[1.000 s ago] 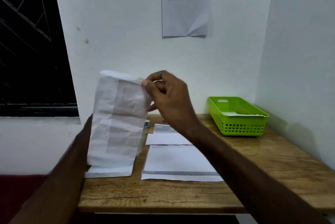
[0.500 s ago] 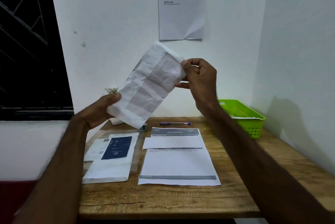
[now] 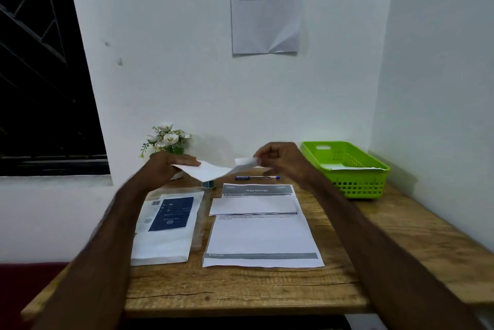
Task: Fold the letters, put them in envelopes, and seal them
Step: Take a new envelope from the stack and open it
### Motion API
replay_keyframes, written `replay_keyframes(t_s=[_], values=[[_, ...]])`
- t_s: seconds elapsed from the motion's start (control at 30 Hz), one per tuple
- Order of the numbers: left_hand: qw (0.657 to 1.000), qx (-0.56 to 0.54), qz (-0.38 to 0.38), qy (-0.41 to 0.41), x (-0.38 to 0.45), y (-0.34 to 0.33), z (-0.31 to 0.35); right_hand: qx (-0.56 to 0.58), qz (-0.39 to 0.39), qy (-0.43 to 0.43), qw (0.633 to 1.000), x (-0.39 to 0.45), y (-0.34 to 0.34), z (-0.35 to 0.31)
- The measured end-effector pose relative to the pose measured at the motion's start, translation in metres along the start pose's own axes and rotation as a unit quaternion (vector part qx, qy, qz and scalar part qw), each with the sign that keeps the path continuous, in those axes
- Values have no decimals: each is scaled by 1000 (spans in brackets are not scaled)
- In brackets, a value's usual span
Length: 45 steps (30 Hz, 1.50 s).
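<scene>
A rough-grained wooden bench (image 3: 240,295) with cracked planks stands against a matt white wall. On that wall hangs a creased white printed notice sheet (image 3: 266,8), its lower corner dog-eared. Flat on the bench lies a large white rectangular letter sheet (image 3: 263,238) with a grey band along its near edge; a smaller folded white letter (image 3: 252,205) rests across its upper part. Just left of these sits a stack of white paper envelopes in a clear plastic sleeve (image 3: 165,228), bearing a dark blue rectangular label. At the far right corner a bright green perforated plastic basket (image 3: 347,169) holds flat white paper. A small artificial plant with white flowers (image 3: 167,139) stands by the wall at far left.

Above the far part of the bench, a crumpled white paper envelope (image 3: 211,170) is held nearly level and edge-on between both hands. The left hand (image 3: 171,166) grips its left end with the thumb on top. The right hand (image 3: 283,158), fingers curled, pinches the blurred right end. Beneath lie a slim blue-capped pen (image 3: 258,177) and a small teal tape roll (image 3: 208,184).
</scene>
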<state>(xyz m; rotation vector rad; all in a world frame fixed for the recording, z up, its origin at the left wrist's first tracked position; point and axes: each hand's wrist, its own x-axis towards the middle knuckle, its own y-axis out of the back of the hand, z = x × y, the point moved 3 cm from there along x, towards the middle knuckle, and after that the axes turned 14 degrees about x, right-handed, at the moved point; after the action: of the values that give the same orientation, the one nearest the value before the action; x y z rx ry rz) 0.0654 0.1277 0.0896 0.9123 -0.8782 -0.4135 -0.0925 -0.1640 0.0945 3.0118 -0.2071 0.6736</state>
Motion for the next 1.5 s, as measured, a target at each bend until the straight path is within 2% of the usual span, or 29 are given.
replay_keyframes(t_s=[0.1, 0.2, 0.3, 0.43, 0.57, 0.63, 0.73, 0.83, 0.9, 0.97, 1.07, 1.13, 1.23, 1.37, 1.5], values=[[994, 67, -86, 13, -4, -13, -17, -133, -70, -41, 988, -1, 2, 23], [982, 90, -165, 22, -11, -23, -24, -236, -93, -66, 965, -2, -2, 40], [971, 109, -211, 38, -15, -22, -20, -284, -97, -83, 950, -2, -11, 49], [935, 191, -289, 78, -20, -25, -19, -338, -89, -59, 935, -3, -18, 48], [914, 166, -338, 148, -30, -14, -23, -368, -70, -27, 927, -4, -19, 42], [924, 102, -332, 157, -35, -8, -18, -354, -49, -31, 934, -3, -18, 40], [957, -44, -245, 151, -30, -4, 0, -332, -36, -30, 942, -1, -17, 42], [977, -35, -144, 153, -12, -5, 18, -352, -48, -26, 935, -2, -23, 48], [978, -18, -157, 135, -1, -13, 36, -372, -55, -10, 927, -5, -29, 50], [969, -6, -219, 114, 8, -25, 59, -388, -60, -10, 920, -6, -34, 50], [935, 52, -333, 112, 14, -52, 90, -418, -68, -43, 905, -5, -36, 53], [913, 107, -375, 120, 15, -72, 101, -420, -83, -70, 901, -5, -33, 59], [913, 160, -357, 119, 15, -89, 106, -412, -96, -93, 901, -7, -28, 63], [932, 161, -302, 122, 9, -95, 100, -393, -90, -121, 907, -4, -16, 55], [947, 132, -268, 118, 7, -100, 92, -325, -18, -128, 937, -2, 7, 40]])
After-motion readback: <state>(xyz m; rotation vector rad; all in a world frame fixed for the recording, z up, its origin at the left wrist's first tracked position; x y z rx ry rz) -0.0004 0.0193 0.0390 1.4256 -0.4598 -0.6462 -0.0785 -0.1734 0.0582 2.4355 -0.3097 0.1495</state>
